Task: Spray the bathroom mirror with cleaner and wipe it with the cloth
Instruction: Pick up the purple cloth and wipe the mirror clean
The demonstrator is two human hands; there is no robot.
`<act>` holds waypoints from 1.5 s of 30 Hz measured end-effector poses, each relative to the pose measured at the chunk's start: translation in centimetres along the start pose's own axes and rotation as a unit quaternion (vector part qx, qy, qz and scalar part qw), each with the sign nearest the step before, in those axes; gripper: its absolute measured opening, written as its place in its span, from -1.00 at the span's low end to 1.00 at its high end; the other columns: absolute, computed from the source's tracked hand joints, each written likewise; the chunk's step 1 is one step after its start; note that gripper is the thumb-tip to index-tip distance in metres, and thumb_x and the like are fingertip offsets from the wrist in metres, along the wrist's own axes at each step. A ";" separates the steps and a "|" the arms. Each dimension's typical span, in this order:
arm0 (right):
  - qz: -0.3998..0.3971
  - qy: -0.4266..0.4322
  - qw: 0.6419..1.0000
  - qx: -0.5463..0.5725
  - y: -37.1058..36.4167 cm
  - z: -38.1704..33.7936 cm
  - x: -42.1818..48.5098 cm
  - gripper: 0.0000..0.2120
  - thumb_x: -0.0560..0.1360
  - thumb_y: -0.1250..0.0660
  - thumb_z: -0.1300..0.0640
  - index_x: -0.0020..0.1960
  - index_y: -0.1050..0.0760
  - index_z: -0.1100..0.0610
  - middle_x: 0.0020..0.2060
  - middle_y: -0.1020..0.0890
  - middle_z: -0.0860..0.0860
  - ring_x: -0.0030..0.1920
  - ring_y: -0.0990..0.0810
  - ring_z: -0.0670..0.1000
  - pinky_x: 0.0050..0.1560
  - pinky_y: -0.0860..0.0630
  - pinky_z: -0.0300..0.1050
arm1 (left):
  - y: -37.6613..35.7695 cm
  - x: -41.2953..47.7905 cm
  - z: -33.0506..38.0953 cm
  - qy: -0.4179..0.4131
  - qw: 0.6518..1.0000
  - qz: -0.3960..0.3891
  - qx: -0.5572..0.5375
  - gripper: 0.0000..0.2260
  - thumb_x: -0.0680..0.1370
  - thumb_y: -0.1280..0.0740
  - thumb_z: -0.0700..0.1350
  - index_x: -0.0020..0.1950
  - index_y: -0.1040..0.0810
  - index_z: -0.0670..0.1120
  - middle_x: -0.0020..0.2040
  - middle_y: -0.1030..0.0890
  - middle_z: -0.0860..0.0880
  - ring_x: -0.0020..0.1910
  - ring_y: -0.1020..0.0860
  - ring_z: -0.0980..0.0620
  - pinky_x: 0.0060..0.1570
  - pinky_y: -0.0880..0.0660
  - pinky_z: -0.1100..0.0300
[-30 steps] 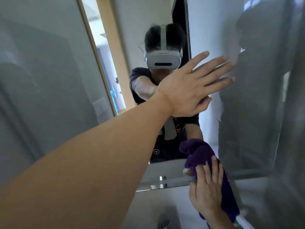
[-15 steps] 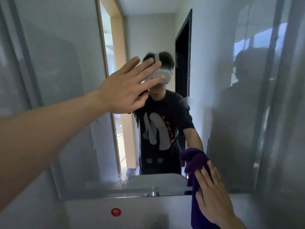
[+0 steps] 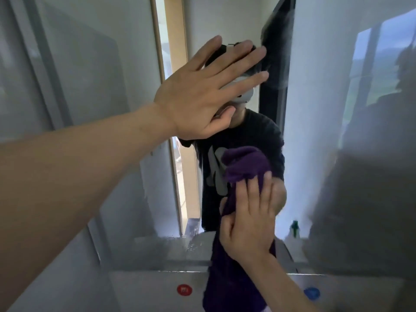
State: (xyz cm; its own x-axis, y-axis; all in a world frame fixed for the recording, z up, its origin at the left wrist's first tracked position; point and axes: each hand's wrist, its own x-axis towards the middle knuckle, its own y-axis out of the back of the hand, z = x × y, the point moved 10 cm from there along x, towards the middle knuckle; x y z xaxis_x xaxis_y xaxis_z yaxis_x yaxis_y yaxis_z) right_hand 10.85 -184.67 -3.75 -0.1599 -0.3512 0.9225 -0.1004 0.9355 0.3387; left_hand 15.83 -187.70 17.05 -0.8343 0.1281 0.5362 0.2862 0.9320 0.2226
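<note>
The left hand lies flat on the mirror, fingers straight and spread wide, holding nothing. Lower down, the right hand presses the purple cloth against the glass with straight, close-set fingers. The cloth hangs down past the mirror's bottom edge.

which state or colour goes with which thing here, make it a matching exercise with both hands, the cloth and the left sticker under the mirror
Things:
1. left hand
2. right hand
3. cloth
4. left sticker

States or colours:
a. purple
b. red
c. fingers straight and spread, holding nothing
d. pressing the cloth against the mirror

Pairs: 1-c, 2-d, 3-a, 4-b
</note>
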 end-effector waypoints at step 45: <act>-0.118 0.183 0.975 -0.039 1.2 0.0 3.1 -0.21 0.39 -0.26 0.05 0.58 -0.18 0.18 0.60 -0.23 0.17 0.65 0.10 0.17 0.64 0.06 0.16 | 0.1 -0.2 0.1 -0.004 0.999 0.045 0.005 -0.39 0.63 -0.10 0.05 0.68 -0.10 -0.03 0.68 -0.07 -0.13 0.66 -0.07 -0.14 0.57 -0.10 -0.25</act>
State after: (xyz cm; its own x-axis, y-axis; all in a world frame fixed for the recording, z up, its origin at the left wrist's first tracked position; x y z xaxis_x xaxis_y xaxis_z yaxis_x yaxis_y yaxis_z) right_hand 10.23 -184.66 -0.48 0.2218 -0.5338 0.8160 -0.0137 0.8351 0.5500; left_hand 15.98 -187.61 16.87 -0.8089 0.2144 0.5474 0.3561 0.9196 0.1660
